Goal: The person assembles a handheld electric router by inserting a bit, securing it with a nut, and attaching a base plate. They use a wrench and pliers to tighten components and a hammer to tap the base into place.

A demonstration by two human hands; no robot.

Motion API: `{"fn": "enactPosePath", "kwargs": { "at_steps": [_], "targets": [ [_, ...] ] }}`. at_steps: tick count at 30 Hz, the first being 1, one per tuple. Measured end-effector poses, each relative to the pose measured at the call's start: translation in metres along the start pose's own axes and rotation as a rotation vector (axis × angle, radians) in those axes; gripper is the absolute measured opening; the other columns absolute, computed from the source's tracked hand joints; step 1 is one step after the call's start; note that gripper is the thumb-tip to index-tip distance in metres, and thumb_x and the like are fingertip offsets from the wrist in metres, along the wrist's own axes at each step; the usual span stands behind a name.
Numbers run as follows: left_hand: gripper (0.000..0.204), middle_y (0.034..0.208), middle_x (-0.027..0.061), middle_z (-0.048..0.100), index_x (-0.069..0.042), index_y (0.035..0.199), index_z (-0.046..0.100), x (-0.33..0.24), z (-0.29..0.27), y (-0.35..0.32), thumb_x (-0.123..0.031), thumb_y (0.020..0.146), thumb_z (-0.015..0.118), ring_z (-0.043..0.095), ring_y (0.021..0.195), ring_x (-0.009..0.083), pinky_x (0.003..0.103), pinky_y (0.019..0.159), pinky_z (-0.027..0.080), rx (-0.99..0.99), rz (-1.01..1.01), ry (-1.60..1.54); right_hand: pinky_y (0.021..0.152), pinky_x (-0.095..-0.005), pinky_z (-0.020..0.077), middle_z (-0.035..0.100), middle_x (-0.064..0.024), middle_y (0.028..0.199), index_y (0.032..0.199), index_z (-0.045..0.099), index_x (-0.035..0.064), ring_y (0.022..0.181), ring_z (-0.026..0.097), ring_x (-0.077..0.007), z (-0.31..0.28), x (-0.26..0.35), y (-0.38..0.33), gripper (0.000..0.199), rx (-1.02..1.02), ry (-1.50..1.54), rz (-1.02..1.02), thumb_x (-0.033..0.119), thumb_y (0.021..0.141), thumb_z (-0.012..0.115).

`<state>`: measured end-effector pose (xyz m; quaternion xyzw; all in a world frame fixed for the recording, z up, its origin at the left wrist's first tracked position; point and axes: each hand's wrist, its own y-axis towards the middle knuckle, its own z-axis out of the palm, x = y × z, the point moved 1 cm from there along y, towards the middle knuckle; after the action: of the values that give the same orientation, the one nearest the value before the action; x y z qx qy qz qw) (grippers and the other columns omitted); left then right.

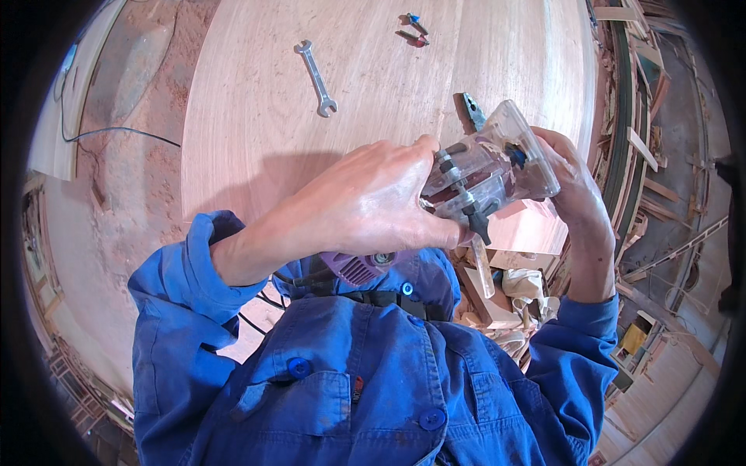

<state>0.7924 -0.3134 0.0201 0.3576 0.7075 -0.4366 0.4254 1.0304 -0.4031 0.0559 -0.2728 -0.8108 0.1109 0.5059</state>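
A trim router lies across my front, held up over the near edge of the wooden board [256,93]. Its purple motor body [361,268] points down toward my jacket, and its clear plastic base [517,155] tilts up to the right. My left hand [381,194] wraps round the base near its clamp screw and black wing knob [476,223]. At the far side of the base, my right hand [573,175] grips its edge, with the fingers partly hidden behind the plastic. A blue part [515,155], perhaps a router bit, shows inside the base.
An open-ended wrench [317,78] lies on the board. Beyond the base are pliers [472,113], partly covered. Two small router bits, one blue [416,23] and one red [414,38], sit at the far side. Wood offcuts [497,299] are piled below; a cable [120,129] runs at left.
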Motion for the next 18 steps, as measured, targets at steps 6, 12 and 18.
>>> {"fn": "enactPosePath", "kwargs": {
  "at_steps": [6,12,18],
  "targets": [
    [0.076,0.086,0.0305,0.07,0.014,0.107,0.06,0.003,0.0,0.003,-0.052,0.074,0.08,0.072,0.083,0.0404,0.046,0.078,0.056,0.017,0.0,-0.04,0.049,-0.0187,0.0385,0.062,0.0023,0.071,0.099,0.07,0.0027,0.057,0.053,-0.0027,-0.006,-0.012,0.004,0.047,0.117,0.087,-0.011,0.047,0.105,0.055],
    [0.051,0.092,0.0106,0.069,0.003,0.112,0.062,0.004,0.0,0.005,-0.029,0.08,0.085,0.064,0.086,0.0155,0.032,0.078,0.053,0.104,-0.06,-0.152,0.05,-0.0178,0.039,0.061,0.0031,0.072,0.098,0.069,0.003,0.06,0.054,-0.0011,-0.01,-0.019,0.007,0.045,0.194,0.084,-0.06,0.046,0.105,0.055],
    [0.054,0.096,0.006,0.066,0.002,0.115,0.063,0.004,-0.002,0.006,-0.034,0.083,0.087,0.061,0.09,0.0127,0.029,0.081,0.051,0.163,-0.127,-0.227,0.053,-0.0174,0.0396,0.06,0.0046,0.074,0.104,0.067,0.0022,0.062,0.052,-0.0008,-0.018,-0.022,0.014,0.045,0.317,0.115,-0.108,0.046,0.105,0.056]
  ]
}}
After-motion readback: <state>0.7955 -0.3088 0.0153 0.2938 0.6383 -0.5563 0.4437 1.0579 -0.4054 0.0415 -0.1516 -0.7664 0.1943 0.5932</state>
